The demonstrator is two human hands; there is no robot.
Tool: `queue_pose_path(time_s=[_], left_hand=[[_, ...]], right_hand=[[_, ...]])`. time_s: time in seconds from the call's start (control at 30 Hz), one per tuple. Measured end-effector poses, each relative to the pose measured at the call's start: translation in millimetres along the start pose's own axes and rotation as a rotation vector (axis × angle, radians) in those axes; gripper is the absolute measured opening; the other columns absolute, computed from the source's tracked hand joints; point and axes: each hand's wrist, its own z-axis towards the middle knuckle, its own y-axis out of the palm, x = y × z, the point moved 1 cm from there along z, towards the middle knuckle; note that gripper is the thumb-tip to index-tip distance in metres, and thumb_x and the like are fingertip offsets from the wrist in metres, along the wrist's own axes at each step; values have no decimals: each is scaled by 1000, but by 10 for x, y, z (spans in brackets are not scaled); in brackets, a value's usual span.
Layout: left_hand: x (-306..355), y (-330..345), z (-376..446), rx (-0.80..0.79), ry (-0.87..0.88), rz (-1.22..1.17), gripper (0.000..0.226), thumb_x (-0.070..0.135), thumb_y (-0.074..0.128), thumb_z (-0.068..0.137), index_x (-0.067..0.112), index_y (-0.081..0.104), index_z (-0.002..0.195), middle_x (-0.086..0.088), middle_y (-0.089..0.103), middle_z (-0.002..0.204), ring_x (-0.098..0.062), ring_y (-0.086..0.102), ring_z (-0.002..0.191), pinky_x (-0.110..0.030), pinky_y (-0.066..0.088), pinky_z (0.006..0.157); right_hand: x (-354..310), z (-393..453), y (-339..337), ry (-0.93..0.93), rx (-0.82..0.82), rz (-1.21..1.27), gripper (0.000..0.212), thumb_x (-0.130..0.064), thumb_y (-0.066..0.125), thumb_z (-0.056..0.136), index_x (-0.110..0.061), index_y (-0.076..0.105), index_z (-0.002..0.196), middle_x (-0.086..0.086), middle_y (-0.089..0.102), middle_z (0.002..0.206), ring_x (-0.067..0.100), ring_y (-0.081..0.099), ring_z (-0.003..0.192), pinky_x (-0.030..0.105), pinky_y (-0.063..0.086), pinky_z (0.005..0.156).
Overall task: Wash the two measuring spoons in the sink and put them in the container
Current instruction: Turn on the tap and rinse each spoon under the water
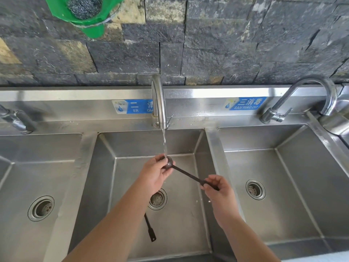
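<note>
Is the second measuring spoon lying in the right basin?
No, the second measuring spoon lies on the floor of the middle basin, near its drain.

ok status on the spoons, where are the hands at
Left hand on spoon bowl under running tap; right hand grips its handle. Second spoon lies in middle sink. Container not in view. Nothing in the way.

Dark brown measuring spoon [186,173], silver steel sink [132,148], green holder [56,10], blue labels [245,104]
</note>
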Motion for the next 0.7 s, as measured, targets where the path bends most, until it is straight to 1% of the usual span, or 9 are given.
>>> queue_pose_path(time_s=[0.07,0.17,0.23,0.33,0.4,0.47,0.57,0.63,0.7], left_hand=[[51,-43,-12,17,11,-29,15,-4,49,94,6,59,99,-16,63,94,-25,64,91,-34,52,81],[192,-144,-37,66,30,-61,20,-3,52,94,4,58,111,-18,64,104,-25,64,98,-33,54,77],[305,-220,-49,95,51,-63,23,-1,53,93,4,58,114,-18,66,106,-25,66,99,-33,55,75],[470,-314,-90,118,90,-88,21,-1,52,94,5,60,112,-16,69,100,-25,69,94,-33,55,73],[565,-388,-127,133,113,-106,19,-1,52,94,6,61,109,-17,69,101,-26,69,95,-33,56,72],[647,-475,-172,163,131,-118,16,-1,53,93,8,64,102,-18,70,102,-28,70,96,-33,57,69],[761,-596,-251,197,175,-119,16,-1,54,93,9,65,99,-19,69,103,-29,69,98,-34,57,70],[837,-675,-304,208,208,-134,18,-2,54,93,8,65,103,-20,68,107,-31,68,101,-35,56,72],[916,-752,-361,225,245,-153,24,-2,54,92,6,62,114,-21,67,111,-31,67,104,-36,56,75]], right_hand=[[42,49,54,31,1,18,29,1,70,81,-23,64,97,2,71,91,21,67,85,31,49,75],[93,139,203,116,-11,113,25,0,71,80,-17,63,96,7,69,91,25,68,89,37,52,86],[103,192,337,171,-13,196,22,4,69,81,-12,62,95,11,67,92,24,69,88,37,53,89],[60,223,546,240,-26,336,20,9,64,84,-5,60,98,17,66,99,20,73,86,27,56,79],[10,198,678,275,-45,402,20,12,61,85,0,58,101,19,65,103,19,73,87,22,58,72],[-32,158,809,297,-62,439,20,14,58,87,2,56,103,21,63,106,22,70,91,22,60,73],[-74,117,998,316,-104,486,22,16,55,88,2,55,105,23,61,105,25,66,94,25,59,79],[-94,107,1116,339,-140,494,19,16,55,88,1,55,99,21,62,102,24,67,92,23,60,77],[-113,111,1241,362,-176,486,16,15,56,88,0,57,94,19,64,97,21,69,87,21,60,69]])
